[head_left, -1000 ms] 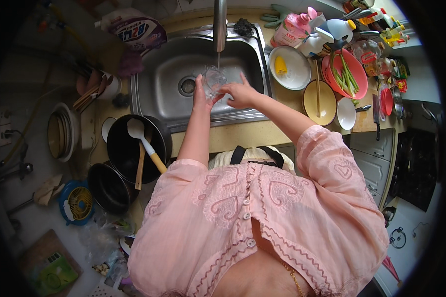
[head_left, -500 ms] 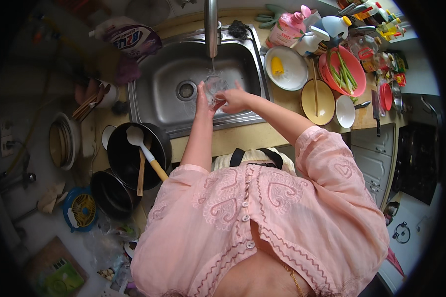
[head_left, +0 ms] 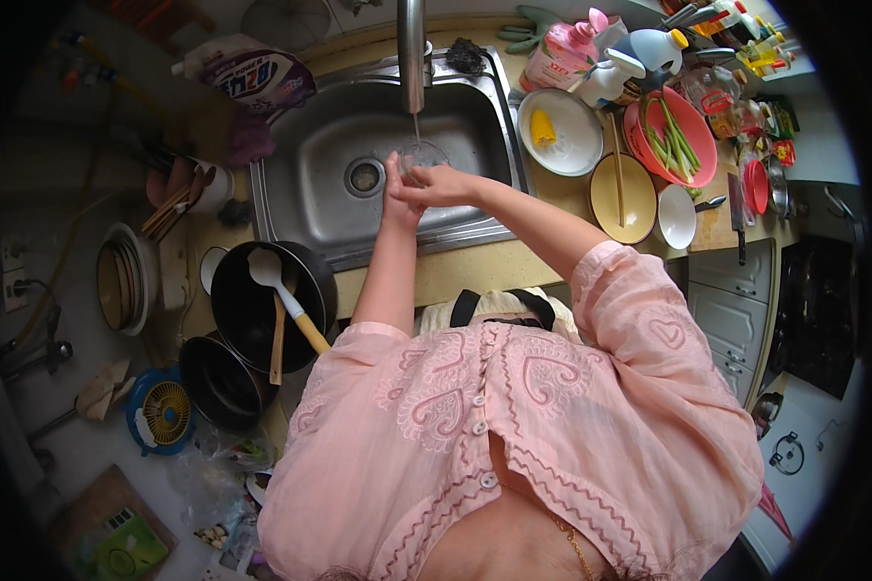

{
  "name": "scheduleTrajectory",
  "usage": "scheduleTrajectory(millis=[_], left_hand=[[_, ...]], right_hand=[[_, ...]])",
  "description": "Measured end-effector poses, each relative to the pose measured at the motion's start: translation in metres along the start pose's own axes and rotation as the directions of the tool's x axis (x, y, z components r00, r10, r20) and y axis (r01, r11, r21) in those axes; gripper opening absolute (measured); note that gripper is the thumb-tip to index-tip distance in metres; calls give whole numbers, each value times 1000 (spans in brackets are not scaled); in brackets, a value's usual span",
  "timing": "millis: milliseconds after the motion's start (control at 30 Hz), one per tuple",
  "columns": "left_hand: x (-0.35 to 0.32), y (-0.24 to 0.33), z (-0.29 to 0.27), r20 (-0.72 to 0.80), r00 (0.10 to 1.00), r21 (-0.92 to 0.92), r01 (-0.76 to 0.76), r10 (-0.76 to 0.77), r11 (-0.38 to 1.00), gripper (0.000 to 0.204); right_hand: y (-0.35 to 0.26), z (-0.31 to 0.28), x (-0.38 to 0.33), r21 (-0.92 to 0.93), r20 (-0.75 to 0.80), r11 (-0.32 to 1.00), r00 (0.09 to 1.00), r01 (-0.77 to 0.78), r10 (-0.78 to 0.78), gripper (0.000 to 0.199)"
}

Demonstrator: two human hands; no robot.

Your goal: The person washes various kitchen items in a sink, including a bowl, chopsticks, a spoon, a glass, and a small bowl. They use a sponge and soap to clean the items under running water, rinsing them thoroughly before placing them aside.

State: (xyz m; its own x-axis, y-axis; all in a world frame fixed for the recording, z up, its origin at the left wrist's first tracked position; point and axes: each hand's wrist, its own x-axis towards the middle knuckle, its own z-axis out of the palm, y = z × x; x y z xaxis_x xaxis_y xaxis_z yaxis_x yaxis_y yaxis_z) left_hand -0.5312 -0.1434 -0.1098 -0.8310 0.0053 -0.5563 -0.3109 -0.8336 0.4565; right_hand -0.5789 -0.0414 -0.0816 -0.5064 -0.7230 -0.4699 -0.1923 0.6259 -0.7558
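Glass (head_left: pixel 430 152), clear, is in the upper middle of the frame, over the sink (head_left: pixel 305 165) and under the tap (head_left: pixel 412 63), with a thin stream of water (head_left: pixel 418 127) running down to it. The left hand (head_left: pixel 401 191) grasps it from the left and below, thumb up along its side; the other fingers are mostly hidden. The right hand (head_left: pixel 446 185) comes across from the right, over the near side of the glass, overlapping the left hand. Its fingers are bent inward, but I cannot tell whether they grip the glass or only rub against it.

Left of the hands, the drain (head_left: pixel 365 177) shows in the sink floor. At top centre, a dark scourer (head_left: pixel 466 56) lies on the sink's back rim, right of the tap. Right of the sink, a white bowl (head_left: pixel 576 145) holds a yellow piece (head_left: pixel 543 127). Below it, a yellow bowl (head_left: pixel 610 205) has chopsticks (head_left: pixel 617 145) leaning over its rim. At upper right, a pink basin (head_left: pixel 638 131) holds green stalks (head_left: pixel 677 147), with a small white bowl (head_left: pixel 676 218) beneath. At left centre, a ladle (head_left: pixel 265 266) and a wooden spatula (head_left: pixel 277 344) rest in a black pot (head_left: pixel 234 302); a second pot (head_left: pixel 213 373) is just below. A blue fan (head_left: pixel 160 412) stands at lower left.
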Motion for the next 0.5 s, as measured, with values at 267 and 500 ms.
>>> scheduleTrajectory(millis=[267, 500], left_hand=[[-4, 0, -6, 9, 990, 17, 142, -142, 990, 51], [9, -8, -14, -147, 982, -1, 117, -116, 993, 55]], right_hand=[[17, -9, -28, -633, -11, 724, 932, 274, -363, 63], [-17, -16, -31, -331, 109, 944, 993, -4, 43, 55]])
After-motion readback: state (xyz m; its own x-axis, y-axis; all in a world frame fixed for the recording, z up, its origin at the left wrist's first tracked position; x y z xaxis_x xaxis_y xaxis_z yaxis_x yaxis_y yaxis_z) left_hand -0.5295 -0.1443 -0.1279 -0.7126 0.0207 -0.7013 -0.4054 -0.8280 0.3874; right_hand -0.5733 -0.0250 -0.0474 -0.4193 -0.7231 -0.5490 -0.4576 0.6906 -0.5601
